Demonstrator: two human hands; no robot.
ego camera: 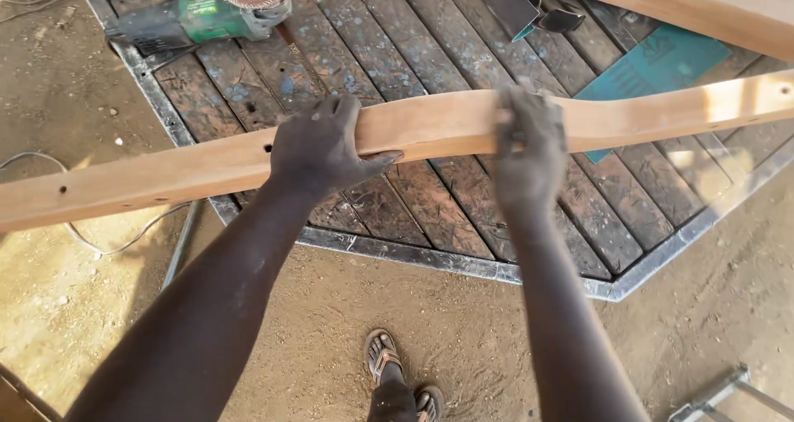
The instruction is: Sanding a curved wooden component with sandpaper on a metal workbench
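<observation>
Left hand grip (318, 145) clenched around curved wooden rail (430, 124), thumb under; right hand (529, 145) pressed on same rail, blurred, grip state cannot tell. Rail smooth, pale brown, small drilled holes, lying across counter (397, 207) of dark weathered slats, metal rim. Farther: green angle grinder (207, 13), teal sandpaper sheet (662, 66).

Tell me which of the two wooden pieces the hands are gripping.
The long curved wooden piece across the worktable, held by left hand and right hand; the other beam lies untouched behind.
</observation>
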